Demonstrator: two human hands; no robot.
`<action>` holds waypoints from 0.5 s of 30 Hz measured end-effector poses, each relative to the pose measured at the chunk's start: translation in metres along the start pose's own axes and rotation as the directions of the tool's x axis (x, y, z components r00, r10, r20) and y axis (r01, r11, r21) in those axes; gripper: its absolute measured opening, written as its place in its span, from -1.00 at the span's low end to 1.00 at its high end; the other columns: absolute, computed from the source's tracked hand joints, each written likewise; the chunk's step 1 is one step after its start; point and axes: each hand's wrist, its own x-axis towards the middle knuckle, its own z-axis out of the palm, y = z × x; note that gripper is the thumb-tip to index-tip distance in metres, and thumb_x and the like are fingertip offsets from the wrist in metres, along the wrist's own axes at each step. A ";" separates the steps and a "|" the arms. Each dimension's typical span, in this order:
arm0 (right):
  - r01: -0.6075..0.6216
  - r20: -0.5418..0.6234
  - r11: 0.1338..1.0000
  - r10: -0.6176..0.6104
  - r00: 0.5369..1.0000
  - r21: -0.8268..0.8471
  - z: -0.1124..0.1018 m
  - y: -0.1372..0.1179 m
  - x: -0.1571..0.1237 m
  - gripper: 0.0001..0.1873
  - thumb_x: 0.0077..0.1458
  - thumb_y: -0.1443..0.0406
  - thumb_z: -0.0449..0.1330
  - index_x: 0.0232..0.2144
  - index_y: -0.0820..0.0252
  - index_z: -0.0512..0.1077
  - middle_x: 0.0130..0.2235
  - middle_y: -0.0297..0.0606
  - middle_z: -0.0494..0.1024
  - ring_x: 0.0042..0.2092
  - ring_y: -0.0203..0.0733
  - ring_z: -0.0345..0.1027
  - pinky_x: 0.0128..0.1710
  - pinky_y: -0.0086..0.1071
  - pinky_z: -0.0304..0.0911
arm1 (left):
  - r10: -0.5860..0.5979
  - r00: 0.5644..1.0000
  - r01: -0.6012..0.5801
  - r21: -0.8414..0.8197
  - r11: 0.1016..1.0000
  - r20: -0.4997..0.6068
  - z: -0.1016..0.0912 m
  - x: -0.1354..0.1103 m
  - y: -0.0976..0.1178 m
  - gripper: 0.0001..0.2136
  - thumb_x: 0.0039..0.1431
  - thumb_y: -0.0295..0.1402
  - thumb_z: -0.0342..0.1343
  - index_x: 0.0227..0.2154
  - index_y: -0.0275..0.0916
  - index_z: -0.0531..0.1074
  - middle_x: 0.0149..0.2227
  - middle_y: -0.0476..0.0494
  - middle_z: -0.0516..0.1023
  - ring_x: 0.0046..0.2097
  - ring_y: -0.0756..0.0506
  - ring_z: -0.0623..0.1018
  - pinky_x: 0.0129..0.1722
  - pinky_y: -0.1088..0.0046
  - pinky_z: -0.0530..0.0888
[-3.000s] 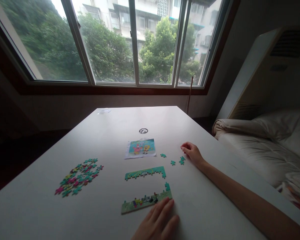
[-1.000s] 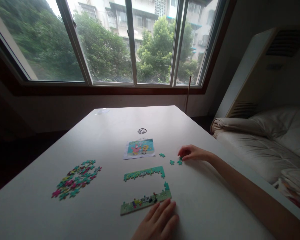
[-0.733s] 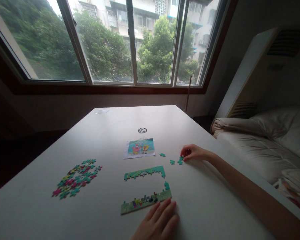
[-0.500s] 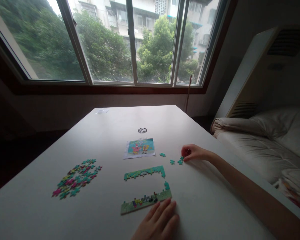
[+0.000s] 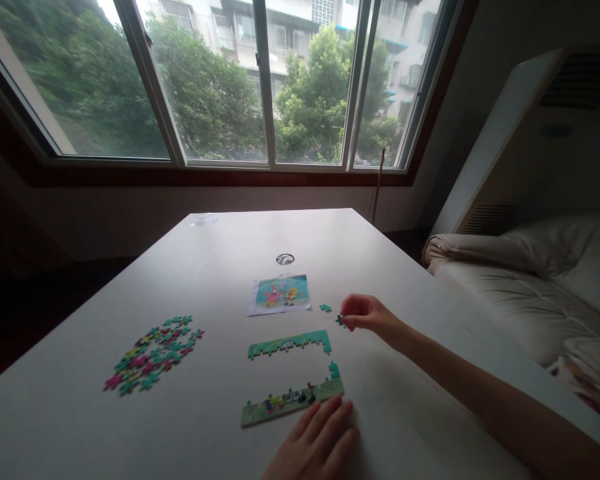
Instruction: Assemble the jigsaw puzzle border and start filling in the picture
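My right hand (image 5: pixel 367 313) is pinched on a small teal puzzle piece (image 5: pixel 340 321) just above the white table (image 5: pixel 220 260), right of the upper assembled strip (image 5: pixel 289 343). Another loose teal piece (image 5: pixel 325 308) lies a little to its left. Flat on the table, fingers stretched out, my left hand (image 5: pixel 315 443) touches the lower assembled strip (image 5: pixel 293 399), which has one piece rising at its right end. A small reference picture (image 5: pixel 280 294) lies beyond the strips.
A heap of loose coloured pieces (image 5: pixel 153 353) lies at the left of the table. A round cable hole (image 5: pixel 285 259) sits past the picture. Cream bedding (image 5: pixel 530 280) is close on the right. A wide window (image 5: pixel 260 80) fills the far wall.
My right hand has closed on pieces at the right and moved left towards the upper strip; the loose pieces there are gone from the table. My left hand has stayed put.
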 end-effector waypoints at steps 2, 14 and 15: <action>-0.023 0.017 0.992 0.021 1.000 0.123 0.021 -0.003 -0.010 -0.76 -0.26 0.27 0.35 -0.52 0.25 0.39 -0.54 -0.39 0.44 -0.52 -0.38 0.26 -0.48 -0.46 0.19 | -0.004 1.000 0.004 0.006 1.000 0.002 0.000 0.000 0.000 -0.76 0.32 -0.35 -0.20 -0.16 -0.23 0.37 0.02 -0.11 0.41 0.06 -0.10 0.37 -0.06 0.45 0.42; -0.150 0.067 0.926 0.135 0.989 0.346 0.042 -0.005 -0.027 -0.72 -0.31 0.34 0.39 -0.50 0.27 0.39 -0.51 -0.36 0.51 -0.49 -0.35 0.38 -0.44 -0.47 0.26 | 0.016 0.999 -0.017 0.016 1.000 0.029 0.003 -0.002 0.000 -0.78 0.31 -0.35 -0.15 -0.13 -0.25 0.35 0.04 -0.14 0.39 0.08 -0.12 0.34 -0.04 0.44 0.40; -0.150 0.067 0.925 0.135 0.989 0.350 0.042 -0.006 -0.028 -0.72 -0.30 0.34 0.39 -0.49 0.28 0.39 -0.51 -0.35 0.51 -0.48 -0.34 0.39 -0.43 -0.46 0.26 | 0.011 1.000 -0.012 0.013 1.000 0.028 0.003 -0.002 0.000 -0.78 0.30 -0.35 -0.15 -0.12 -0.24 0.35 0.04 -0.13 0.39 0.08 -0.12 0.34 -0.04 0.44 0.40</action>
